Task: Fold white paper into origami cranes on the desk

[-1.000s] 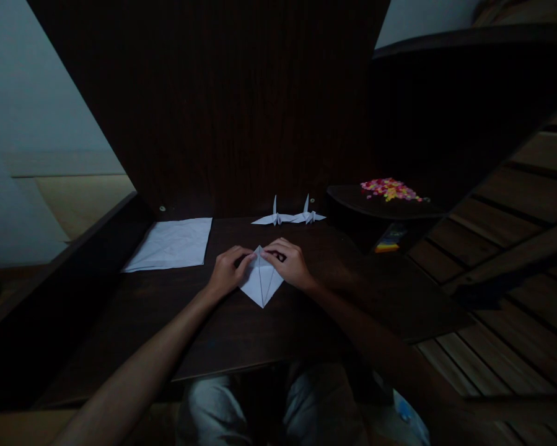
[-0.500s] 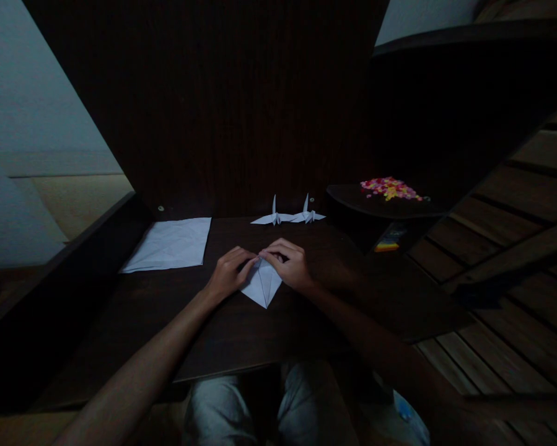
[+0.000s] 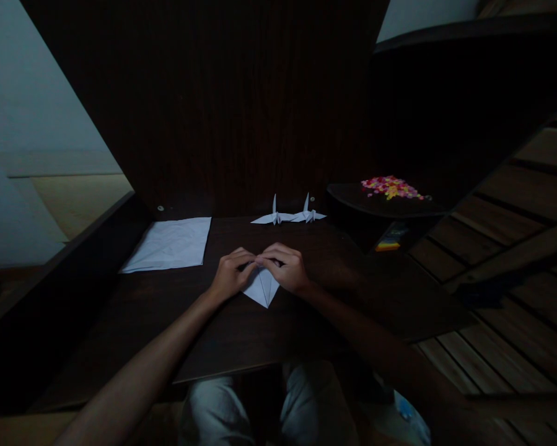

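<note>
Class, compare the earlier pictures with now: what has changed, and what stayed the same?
The left hand and right hand have drawn together over the top of the folded paper, hiding its upper tip; its lower tip has shifted slightly right. Neither let go. The paper cranes, flat white paper and colourful pile stayed put.

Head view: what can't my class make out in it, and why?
Head view: the folded paper's top, hidden by the left hand and right hand.
Head view: what makes up the colourful pile; pieces too small.
Head view: the striped thing beneath the shelf, too small and dim.
Head view: the trousers, cut off by the bottom edge.
</note>
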Available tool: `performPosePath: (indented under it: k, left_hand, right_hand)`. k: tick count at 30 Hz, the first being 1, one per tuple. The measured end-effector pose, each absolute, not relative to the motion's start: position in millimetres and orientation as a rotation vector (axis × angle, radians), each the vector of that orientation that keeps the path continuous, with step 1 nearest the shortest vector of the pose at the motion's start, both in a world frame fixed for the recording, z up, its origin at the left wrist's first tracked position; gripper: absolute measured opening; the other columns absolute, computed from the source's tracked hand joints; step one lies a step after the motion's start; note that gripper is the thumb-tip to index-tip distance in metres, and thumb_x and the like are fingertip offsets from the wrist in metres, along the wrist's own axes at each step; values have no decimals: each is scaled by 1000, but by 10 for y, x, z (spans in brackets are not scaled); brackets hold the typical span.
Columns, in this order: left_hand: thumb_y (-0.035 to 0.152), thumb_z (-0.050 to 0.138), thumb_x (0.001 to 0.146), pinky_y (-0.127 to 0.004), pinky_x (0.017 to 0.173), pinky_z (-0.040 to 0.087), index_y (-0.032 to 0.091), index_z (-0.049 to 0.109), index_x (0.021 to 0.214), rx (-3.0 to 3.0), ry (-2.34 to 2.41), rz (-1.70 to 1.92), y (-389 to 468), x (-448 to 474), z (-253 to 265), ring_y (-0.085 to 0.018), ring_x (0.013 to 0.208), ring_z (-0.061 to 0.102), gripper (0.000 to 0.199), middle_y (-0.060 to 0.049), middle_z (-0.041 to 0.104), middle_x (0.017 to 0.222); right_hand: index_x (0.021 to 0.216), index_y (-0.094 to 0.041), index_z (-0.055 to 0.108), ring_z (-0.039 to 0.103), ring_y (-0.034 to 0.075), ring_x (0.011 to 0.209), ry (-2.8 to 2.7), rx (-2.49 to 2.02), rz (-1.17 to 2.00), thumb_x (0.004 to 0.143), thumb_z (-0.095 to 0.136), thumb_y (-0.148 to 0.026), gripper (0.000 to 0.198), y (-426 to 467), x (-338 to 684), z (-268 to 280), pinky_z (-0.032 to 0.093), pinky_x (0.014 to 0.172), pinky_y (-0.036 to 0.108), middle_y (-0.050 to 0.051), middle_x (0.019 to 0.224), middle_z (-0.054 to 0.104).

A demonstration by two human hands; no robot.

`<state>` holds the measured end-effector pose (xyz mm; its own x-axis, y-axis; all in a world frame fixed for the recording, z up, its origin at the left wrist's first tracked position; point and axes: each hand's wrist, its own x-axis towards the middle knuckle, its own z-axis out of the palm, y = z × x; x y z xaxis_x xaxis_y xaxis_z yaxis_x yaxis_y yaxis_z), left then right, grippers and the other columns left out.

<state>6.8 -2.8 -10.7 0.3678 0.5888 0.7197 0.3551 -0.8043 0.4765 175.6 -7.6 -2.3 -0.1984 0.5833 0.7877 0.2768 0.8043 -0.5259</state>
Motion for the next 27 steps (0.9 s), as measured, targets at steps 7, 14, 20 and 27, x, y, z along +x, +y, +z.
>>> performPosePath:
  k: [7,14,20,27]
  left_hand:
    - [23,59,86,-30,66,52,17,72,80,2390,850,1423,-37,60,-68,-16,70,62,16,-6,71,76]
    - [25,60,86,-30,64,53,17,73,81,2401,858,1440,-43,51,-72,-16,70,64,15,-6,72,77]
    - [27,62,85,-31,67,53,19,74,85,2377,871,1442,-16,43,-74,-17,73,65,15,-6,73,81]
    - [27,67,81,-32,67,52,19,75,83,2242,968,1482,1,31,-50,-18,72,65,11,-6,74,81]
  right_hand:
    - [82,-19,72,57,12,62,-1783,-709,345,80,68,-28,11,-97,1764,-41,48,56,25,5,77,65]
    - [79,-18,73,58,13,62,-1785,-634,320,82,66,-26,11,-87,1755,-30,48,56,26,5,73,66]
    - [90,-18,72,58,13,67,-1792,-621,334,81,67,-24,11,-53,1785,-44,49,62,27,5,78,66]
    - [91,-19,71,53,12,72,-1932,-836,446,75,73,-29,19,48,1909,-44,46,61,24,4,88,59]
